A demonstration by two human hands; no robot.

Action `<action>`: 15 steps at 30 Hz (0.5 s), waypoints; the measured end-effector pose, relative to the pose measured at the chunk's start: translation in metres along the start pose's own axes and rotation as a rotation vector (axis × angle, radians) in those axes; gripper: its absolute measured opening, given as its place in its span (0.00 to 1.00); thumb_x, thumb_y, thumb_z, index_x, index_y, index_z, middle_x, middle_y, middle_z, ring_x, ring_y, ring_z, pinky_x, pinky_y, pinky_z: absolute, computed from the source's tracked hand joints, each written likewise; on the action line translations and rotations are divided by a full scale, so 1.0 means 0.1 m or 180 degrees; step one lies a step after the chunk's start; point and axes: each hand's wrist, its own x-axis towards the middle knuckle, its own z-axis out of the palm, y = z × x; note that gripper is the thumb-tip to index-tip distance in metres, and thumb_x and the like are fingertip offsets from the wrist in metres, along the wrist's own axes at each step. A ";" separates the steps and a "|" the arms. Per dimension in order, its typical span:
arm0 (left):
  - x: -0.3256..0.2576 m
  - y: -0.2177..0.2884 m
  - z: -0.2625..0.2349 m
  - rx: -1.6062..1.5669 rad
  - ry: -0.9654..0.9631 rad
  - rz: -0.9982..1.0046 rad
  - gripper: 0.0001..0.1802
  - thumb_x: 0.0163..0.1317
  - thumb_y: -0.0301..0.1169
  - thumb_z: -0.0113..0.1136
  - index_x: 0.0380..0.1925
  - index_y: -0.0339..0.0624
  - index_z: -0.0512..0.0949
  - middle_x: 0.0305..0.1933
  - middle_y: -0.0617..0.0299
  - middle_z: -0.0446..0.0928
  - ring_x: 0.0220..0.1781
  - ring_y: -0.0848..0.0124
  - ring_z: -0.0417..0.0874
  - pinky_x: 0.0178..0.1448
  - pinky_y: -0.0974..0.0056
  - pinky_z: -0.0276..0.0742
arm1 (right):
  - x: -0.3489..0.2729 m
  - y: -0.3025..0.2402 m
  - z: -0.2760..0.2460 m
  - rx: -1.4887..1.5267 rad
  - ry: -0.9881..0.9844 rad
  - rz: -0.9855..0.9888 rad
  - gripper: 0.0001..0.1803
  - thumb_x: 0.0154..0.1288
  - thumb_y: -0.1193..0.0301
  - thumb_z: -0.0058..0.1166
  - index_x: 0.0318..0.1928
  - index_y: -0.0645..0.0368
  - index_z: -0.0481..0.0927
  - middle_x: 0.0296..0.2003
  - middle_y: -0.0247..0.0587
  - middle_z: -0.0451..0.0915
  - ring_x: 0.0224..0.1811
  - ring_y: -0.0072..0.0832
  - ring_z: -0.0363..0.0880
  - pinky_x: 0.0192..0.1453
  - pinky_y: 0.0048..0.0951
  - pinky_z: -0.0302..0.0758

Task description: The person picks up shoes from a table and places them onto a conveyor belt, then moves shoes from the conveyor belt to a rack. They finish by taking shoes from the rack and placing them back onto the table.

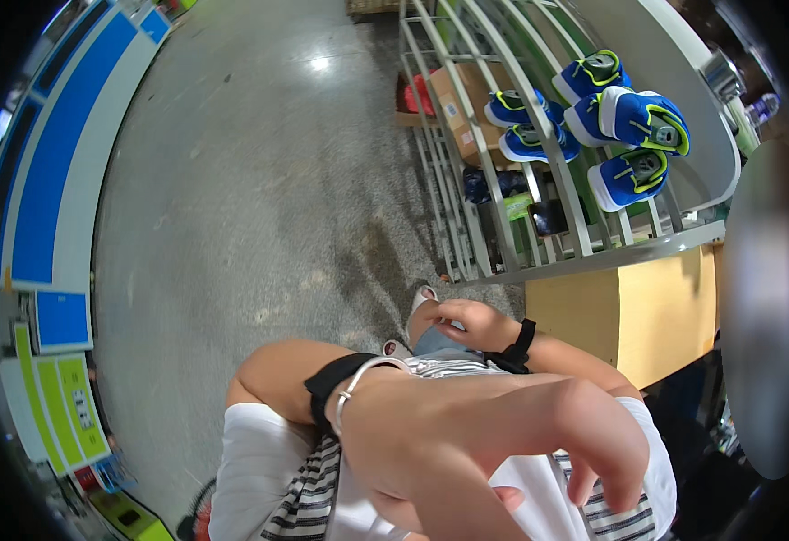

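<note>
My left hand is large and close in front of me, crossing to the right over my white shirt. Its fingers are bent and apart, with nothing seen between them; one finger runs off the lower edge. A black band and a pale bracelet circle that wrist. Farther out, my right hand hangs loosely over my lap by the denim, fingers softly bent and holding nothing I can see. A black wristband sits on that wrist.
A slatted metal rack at the right bears several blue-and-white shoes with lime trim. Cardboard boxes show behind its bars; a yellowish panel stands below. Grey floor stretches ahead. Blue-and-white machinery lines the left.
</note>
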 end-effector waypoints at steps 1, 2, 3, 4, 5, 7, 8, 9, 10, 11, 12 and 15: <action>0.04 -0.03 0.18 0.0011 0.1523 0.0081 0.14 0.68 0.20 0.45 0.34 0.49 0.81 0.41 0.45 0.74 0.31 0.62 0.78 0.38 0.60 0.75 | 0.06 0.03 -0.04 0.0086 0.0003 0.0145 0.15 0.65 0.73 0.53 0.52 0.58 0.78 0.42 0.46 0.81 0.46 0.42 0.80 0.51 0.37 0.77; 0.34 0.07 -0.43 -0.0822 -0.0430 -0.0239 0.15 0.70 0.22 0.47 0.29 0.44 0.83 0.39 0.47 0.70 0.38 0.56 0.78 0.46 0.57 0.75 | 0.13 0.02 -0.09 0.0147 -0.0005 0.0247 0.16 0.65 0.73 0.53 0.53 0.58 0.78 0.42 0.46 0.81 0.46 0.42 0.80 0.51 0.37 0.77; 0.39 0.00 -0.52 -0.0897 -0.0489 -0.0290 0.15 0.70 0.22 0.47 0.29 0.44 0.83 0.39 0.47 0.70 0.38 0.56 0.78 0.46 0.57 0.75 | 0.18 0.04 -0.11 0.0126 0.0098 0.0271 0.16 0.65 0.73 0.53 0.53 0.58 0.78 0.42 0.46 0.81 0.46 0.42 0.80 0.51 0.37 0.77; 0.44 -0.13 -0.62 -0.1019 -0.0671 -0.0183 0.12 0.70 0.23 0.49 0.33 0.41 0.83 0.41 0.47 0.72 0.41 0.58 0.78 0.48 0.58 0.74 | 0.24 0.14 -0.14 0.0089 0.0267 0.0228 0.16 0.64 0.73 0.53 0.53 0.59 0.78 0.43 0.48 0.81 0.47 0.43 0.80 0.51 0.38 0.76; 0.51 -0.23 -0.72 -0.1125 -0.0858 -0.0066 0.10 0.70 0.25 0.51 0.37 0.38 0.83 0.43 0.48 0.73 0.43 0.59 0.78 0.50 0.59 0.74 | 0.30 0.18 -0.18 0.0047 0.0428 0.0162 0.17 0.64 0.73 0.53 0.54 0.59 0.78 0.43 0.49 0.81 0.47 0.44 0.80 0.51 0.38 0.76; 1.02 -0.16 -1.29 -0.1025 -0.2541 -0.1987 0.11 0.63 0.24 0.44 0.42 0.37 0.74 0.55 0.47 0.64 0.47 0.58 0.74 0.53 0.58 0.71 | 0.47 0.05 -0.39 0.0166 0.0554 0.0353 0.16 0.66 0.68 0.56 0.52 0.58 0.79 0.44 0.46 0.79 0.47 0.39 0.79 0.52 0.34 0.75; 1.16 -0.30 -1.36 0.0006 -0.2579 -0.1545 0.14 0.58 0.23 0.53 0.46 0.39 0.75 0.51 0.47 0.70 0.48 0.54 0.76 0.54 0.54 0.72 | 0.49 0.05 -0.40 0.0162 0.0736 0.0466 0.16 0.66 0.68 0.56 0.52 0.58 0.79 0.44 0.46 0.79 0.47 0.39 0.79 0.52 0.34 0.75; 1.29 -0.46 -1.43 0.1012 -0.2549 -0.1046 0.21 0.54 0.23 0.63 0.50 0.41 0.75 0.47 0.48 0.77 0.50 0.51 0.79 0.54 0.50 0.73 | 0.53 0.04 -0.40 0.0057 0.1067 0.0466 0.16 0.67 0.68 0.55 0.53 0.58 0.79 0.45 0.46 0.79 0.48 0.38 0.79 0.53 0.33 0.75; 1.39 -0.60 -1.54 0.1792 -0.2671 -0.0827 0.18 0.55 0.27 0.62 0.48 0.41 0.74 0.50 0.50 0.74 0.54 0.53 0.75 0.58 0.49 0.69 | 0.63 0.00 -0.40 -0.0063 0.1310 0.0383 0.15 0.67 0.68 0.55 0.53 0.58 0.78 0.46 0.45 0.80 0.48 0.37 0.79 0.54 0.33 0.74; 1.46 -0.81 -1.64 0.2538 -0.2740 -0.0579 0.17 0.57 0.31 0.62 0.46 0.40 0.74 0.52 0.51 0.71 0.58 0.54 0.72 0.63 0.48 0.64 | 0.68 -0.01 -0.42 -0.0193 0.1547 0.0338 0.15 0.68 0.68 0.54 0.53 0.57 0.78 0.47 0.44 0.80 0.49 0.36 0.80 0.54 0.32 0.74; 1.53 -0.99 -1.69 0.2960 -0.2714 -0.0145 0.21 0.56 0.33 0.64 0.50 0.40 0.73 0.54 0.48 0.72 0.60 0.51 0.72 0.65 0.46 0.63 | 0.72 -0.02 -0.45 -0.0331 0.1769 0.0294 0.15 0.69 0.68 0.53 0.53 0.57 0.78 0.47 0.43 0.80 0.50 0.35 0.80 0.55 0.31 0.74; 1.57 -1.71 -1.60 0.3377 -0.2490 -0.0096 0.34 0.54 0.39 0.67 0.60 0.41 0.69 0.61 0.41 0.70 0.66 0.46 0.69 0.70 0.42 0.58 | 0.79 0.04 -0.70 0.0448 0.1442 0.0776 0.15 0.65 0.75 0.54 0.52 0.60 0.78 0.42 0.47 0.82 0.46 0.37 0.82 0.49 0.34 0.77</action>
